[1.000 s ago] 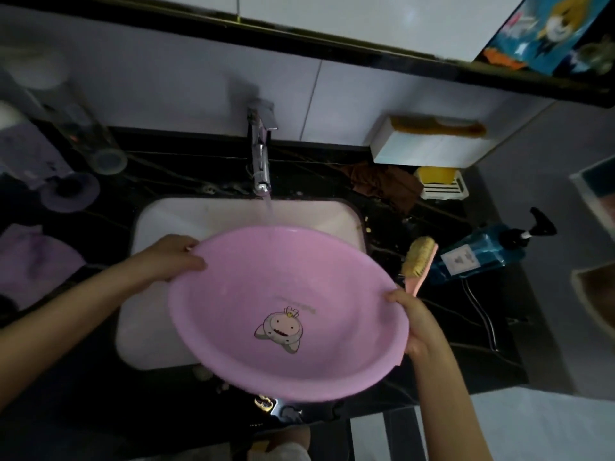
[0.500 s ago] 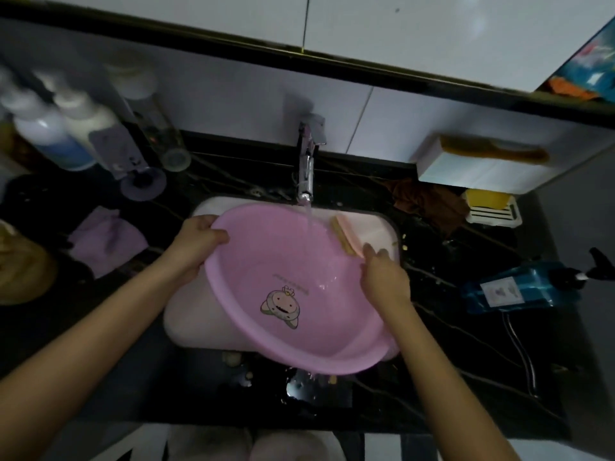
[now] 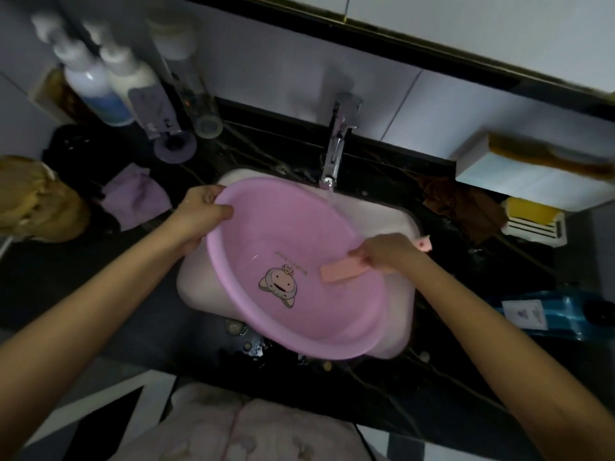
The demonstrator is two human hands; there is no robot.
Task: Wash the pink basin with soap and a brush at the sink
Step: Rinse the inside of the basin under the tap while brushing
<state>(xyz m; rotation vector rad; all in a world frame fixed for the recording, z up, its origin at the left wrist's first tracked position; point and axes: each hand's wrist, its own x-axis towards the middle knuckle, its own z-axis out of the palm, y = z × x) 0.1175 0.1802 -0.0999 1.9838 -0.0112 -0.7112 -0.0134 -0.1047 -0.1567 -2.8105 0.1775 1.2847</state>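
The pink basin [image 3: 266, 234], with a cartoon figure printed on its bottom, is tilted over the white sink [image 3: 392, 217]. My left hand [image 3: 199, 214] grips its far left rim. My right hand [image 3: 386, 252] holds the pink brush [image 3: 342, 270] by its handle, with the brush head lying inside the basin on the right side. Water runs from the chrome tap [image 3: 336, 151] onto the basin's upper right rim.
Several bottles [image 3: 109, 78] stand at the back left of the black counter, with a purple cloth [image 3: 136, 194] in front of them. A brown cloth [image 3: 462, 204], a yellow soap in a white dish [image 3: 532, 217] and a blue pump bottle [image 3: 559, 314] lie to the right.
My right hand left the basin's rim, took the brush and brought it down inside the basin. The basin stays tilted under the running tap, held by my left hand.
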